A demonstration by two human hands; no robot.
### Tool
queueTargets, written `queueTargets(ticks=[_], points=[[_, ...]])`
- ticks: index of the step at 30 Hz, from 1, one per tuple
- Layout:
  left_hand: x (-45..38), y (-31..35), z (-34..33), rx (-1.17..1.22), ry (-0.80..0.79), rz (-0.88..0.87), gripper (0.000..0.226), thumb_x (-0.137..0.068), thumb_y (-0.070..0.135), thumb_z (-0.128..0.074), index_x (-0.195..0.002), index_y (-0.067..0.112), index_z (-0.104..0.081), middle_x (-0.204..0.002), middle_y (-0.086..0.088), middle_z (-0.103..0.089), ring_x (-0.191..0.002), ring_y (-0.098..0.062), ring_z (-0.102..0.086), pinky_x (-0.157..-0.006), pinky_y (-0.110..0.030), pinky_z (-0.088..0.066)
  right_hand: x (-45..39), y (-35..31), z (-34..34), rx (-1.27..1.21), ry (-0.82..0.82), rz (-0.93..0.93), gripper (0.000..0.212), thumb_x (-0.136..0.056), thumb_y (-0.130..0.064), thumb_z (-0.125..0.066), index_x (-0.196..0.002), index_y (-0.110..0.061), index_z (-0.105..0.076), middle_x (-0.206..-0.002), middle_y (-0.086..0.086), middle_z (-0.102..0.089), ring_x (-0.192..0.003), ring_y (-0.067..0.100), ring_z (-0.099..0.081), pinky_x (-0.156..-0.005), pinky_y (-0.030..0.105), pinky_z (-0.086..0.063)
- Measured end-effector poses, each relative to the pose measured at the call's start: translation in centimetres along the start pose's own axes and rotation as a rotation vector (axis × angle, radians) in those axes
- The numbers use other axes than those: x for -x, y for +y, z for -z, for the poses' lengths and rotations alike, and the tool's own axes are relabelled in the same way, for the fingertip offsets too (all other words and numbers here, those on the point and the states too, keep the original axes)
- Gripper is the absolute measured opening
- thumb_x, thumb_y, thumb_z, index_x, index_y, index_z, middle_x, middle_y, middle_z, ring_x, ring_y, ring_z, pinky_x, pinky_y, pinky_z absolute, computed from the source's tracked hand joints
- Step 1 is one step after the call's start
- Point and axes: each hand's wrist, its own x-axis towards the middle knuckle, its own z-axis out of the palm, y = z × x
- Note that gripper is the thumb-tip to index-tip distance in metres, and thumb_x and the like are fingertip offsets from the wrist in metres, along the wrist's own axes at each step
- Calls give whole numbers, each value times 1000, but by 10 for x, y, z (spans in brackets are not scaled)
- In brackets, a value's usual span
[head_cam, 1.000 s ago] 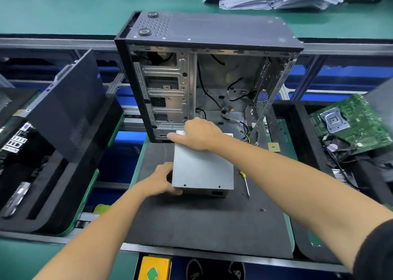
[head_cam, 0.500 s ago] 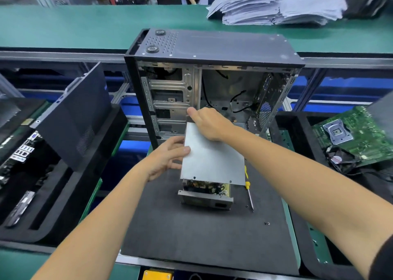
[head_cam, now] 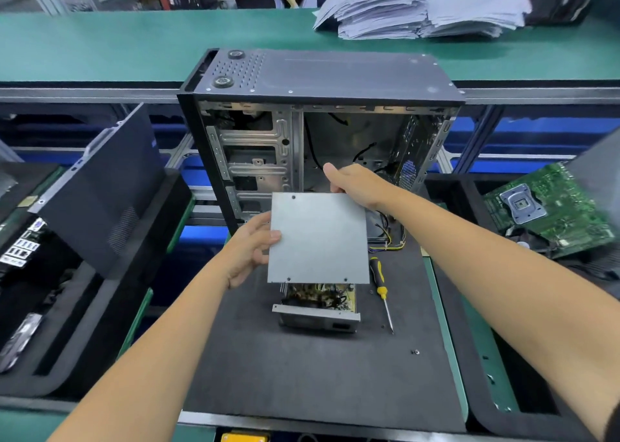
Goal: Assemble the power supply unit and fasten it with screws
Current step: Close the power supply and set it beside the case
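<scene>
Dark mat carries open power supply base, circuit board inside. My left hand and right hand pinch cover plate above it. Screwdriver beside; open case behind.

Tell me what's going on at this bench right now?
A person holds a flat grey metal cover plate in both hands, the left hand at its left edge and the right hand at its far corner, above the open power supply box with its circuit board exposed. The box sits on a dark foam mat before an open black computer case. A yellow-handled screwdriver lies beside it, untouched.
</scene>
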Motion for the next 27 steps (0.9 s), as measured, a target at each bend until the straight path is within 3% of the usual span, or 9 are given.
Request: queueTargets(ticks=[4,6,8,9,11,13,15,21,27], points=[[-4,3,3,-6,-1,-11,72,-67,32,-68,-134,11,-52,-129,-13,-63,-115,-34,-61,-95,-52,-48,-1,2,5,-287,-2,-115,63,-91,-68,-38,-67,-14,-60,-66,-1,-58,-64,15,-52,-73,29,-40],[-5,0,6,10,19,-4,58,-73,30,-61,-129,14,-56,-126,-11,-65,-111,-31,-64,-93,-50,-49,0,8,8,-312,-10,-154,62,-87,-70,-44,-76,-12,-63,-78,7,-61,-73,23,-55,-85,35,-41],[-6,-2,8,51,45,14,49,-76,30,-55,-123,15,-58,-119,-8,-69,-103,-26,-68,-82,-43,-56,4,15,8,-253,-32,-194,69,-83,-74,-46,-98,-10,-66,-108,12,-67,-92,28,-63,-94,40,-44],[-6,-2,8,73,57,25,48,-76,31,-54,-121,16,-59,-115,-6,-71,-99,-24,-70,-76,-39,-58,7,17,7,-287,-70,-216,69,-80,-77,-47,-105,-15,-65,-117,9,-65,-96,27,-63,-94,41,-47],[-6,-1,8,102,92,43,47,-75,34,-54,-117,15,-59,-106,-3,-74,-92,-19,-72,-68,-33,-58,11,21,6,-436,-179,-251,69,-74,-82,-48,-109,-25,-64,-107,3,-67,-90,25,-65,-87,41,-51],[-8,1,8,104,126,57,44,-80,37,-52,-117,14,-60,-104,-2,-75,-89,-18,-72,-72,-34,-56,13,25,6,-547,-290,-265,71,-70,-80,-52,-118,-28,-62,-88,1,-70,-86,25,-70,-79,40,-56],[-10,3,9,92,128,61,39,-89,37,-46,-119,15,-60,-106,-4,-74,-92,-19,-71,-80,-39,-54,14,27,2,-547,-338,-234,61,-79,-67,-58,-121,-23,-63,-93,3,-71,-81,21,-71,-68,33,-57],[-12,8,3,145,106,57,36,-95,40,-46,-118,19,-62,-111,-1,-73,-99,-17,-70,-79,-33,-54,14,27,4,-589,-214,-248,47,-81,-57,-64,-111,-20,-65,-89,5,-72,-68,19,-69,-57,26,-55],[-8,17,-2,134,50,86,44,-90,50,-54,-124,22,-61,-115,-1,-72,-94,-15,-71,-65,-25,-56,22,37,4,-618,-231,-293,53,-82,-62,-60,-117,-23,-60,-102,13,-68,-78,22,-70,-62,29,-55]])
